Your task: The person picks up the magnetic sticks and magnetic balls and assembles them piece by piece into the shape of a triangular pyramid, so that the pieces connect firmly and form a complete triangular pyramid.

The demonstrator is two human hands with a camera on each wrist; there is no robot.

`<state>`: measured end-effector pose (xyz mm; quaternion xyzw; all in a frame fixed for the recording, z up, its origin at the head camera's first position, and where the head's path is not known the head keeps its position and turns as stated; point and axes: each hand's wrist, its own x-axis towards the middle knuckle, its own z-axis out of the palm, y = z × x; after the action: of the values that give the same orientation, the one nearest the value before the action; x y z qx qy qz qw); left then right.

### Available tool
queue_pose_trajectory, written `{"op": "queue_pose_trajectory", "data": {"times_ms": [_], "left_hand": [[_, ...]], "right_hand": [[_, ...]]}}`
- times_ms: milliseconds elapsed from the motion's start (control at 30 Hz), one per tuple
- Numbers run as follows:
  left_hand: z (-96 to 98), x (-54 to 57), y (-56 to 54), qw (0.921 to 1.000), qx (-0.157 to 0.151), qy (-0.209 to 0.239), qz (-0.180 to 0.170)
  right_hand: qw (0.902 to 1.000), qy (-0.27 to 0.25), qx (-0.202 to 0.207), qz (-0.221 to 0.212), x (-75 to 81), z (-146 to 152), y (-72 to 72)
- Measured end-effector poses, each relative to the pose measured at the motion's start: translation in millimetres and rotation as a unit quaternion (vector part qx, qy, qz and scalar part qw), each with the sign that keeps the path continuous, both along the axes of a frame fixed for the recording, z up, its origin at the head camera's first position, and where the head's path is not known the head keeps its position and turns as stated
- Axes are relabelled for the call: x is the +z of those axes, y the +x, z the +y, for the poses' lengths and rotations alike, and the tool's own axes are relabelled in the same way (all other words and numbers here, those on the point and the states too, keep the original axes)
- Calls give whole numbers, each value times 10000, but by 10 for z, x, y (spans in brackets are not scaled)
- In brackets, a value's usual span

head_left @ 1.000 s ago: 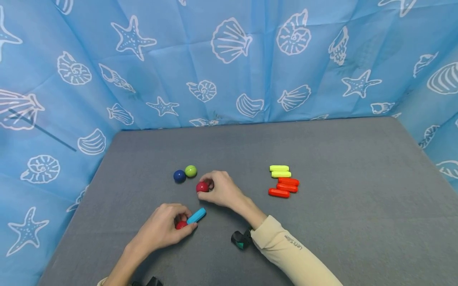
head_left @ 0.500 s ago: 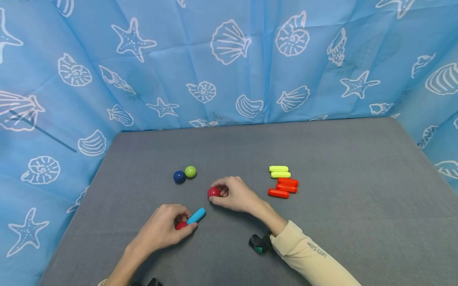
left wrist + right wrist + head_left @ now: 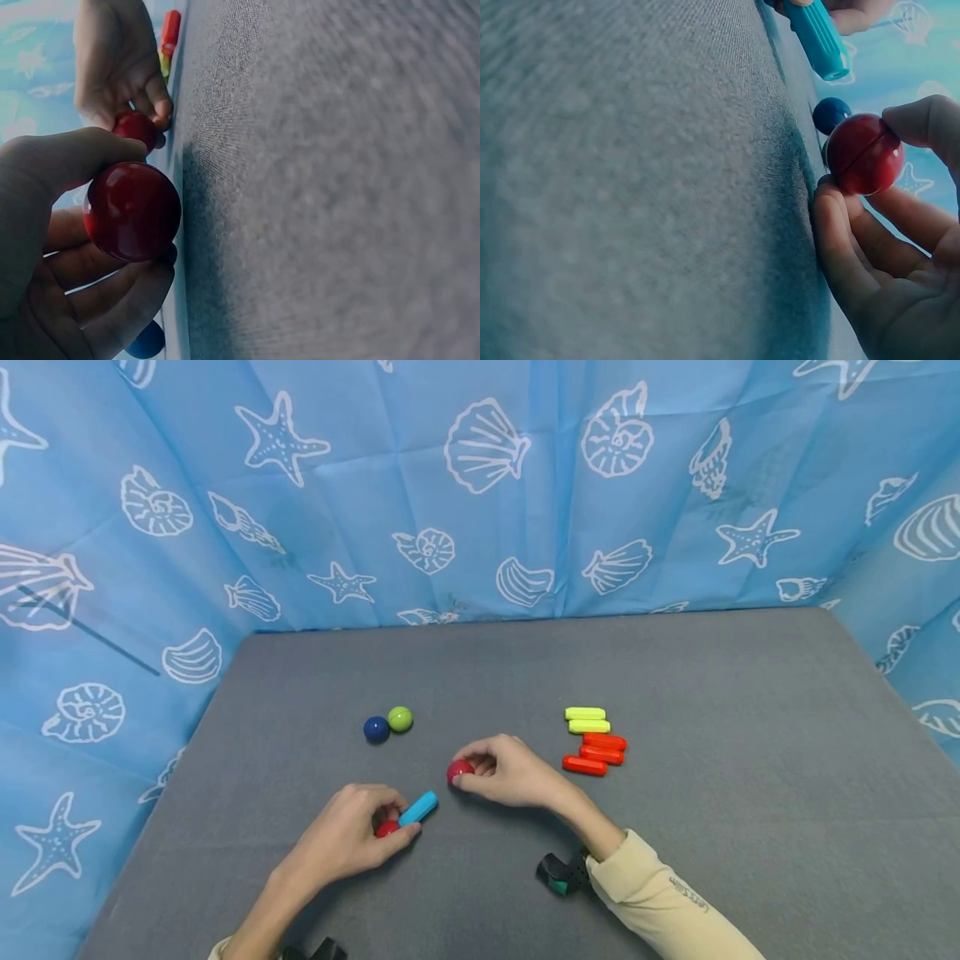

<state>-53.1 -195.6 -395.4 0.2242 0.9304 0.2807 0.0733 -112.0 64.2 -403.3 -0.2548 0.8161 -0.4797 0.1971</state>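
Note:
My left hand [image 3: 348, 831] pinches a glossy red ball [image 3: 133, 212] between thumb and fingers, low over the grey cloth. A short, ribbed light-blue stick [image 3: 418, 808] points away from that ball, toward the right hand; its near end is hidden at the ball and fingers. To the right and slightly farther off, my right hand [image 3: 517, 772] holds a second red ball [image 3: 864, 154] by thumb and fingertips. A thin seam line crosses this ball in the right wrist view. A small gap separates the stick's free end from the second ball in the head view.
A dark blue ball [image 3: 377, 729] and a green ball [image 3: 401, 718] sit side by side behind the hands. Right of them lie two yellow sticks [image 3: 588, 726] and three red sticks [image 3: 584, 765]. A blue shell-print curtain [image 3: 480, 510] borders the grey-covered table [image 3: 712, 693].
My right hand has carried its red ball rightward and nearer to me, away from the blue and green balls. The left hand, with its ball and stick, has shifted very slightly right.

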Motion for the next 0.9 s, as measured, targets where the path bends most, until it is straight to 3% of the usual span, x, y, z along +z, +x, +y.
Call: {"op": "queue_pose_trajectory", "data": {"times_ms": [300,600,900], "left_hand": [[46,18,-17,9999,-65,40,104],[57,12,-17,9998,-123,138,101],[52,-5,-6,9997,-199,125,109]], "right_hand": [[9991,-171,159,-353,-5,3,11],[9954,-433,602,-608,-32,31,-15],[9939,-398,993,-282,-50,62,-27]]}}
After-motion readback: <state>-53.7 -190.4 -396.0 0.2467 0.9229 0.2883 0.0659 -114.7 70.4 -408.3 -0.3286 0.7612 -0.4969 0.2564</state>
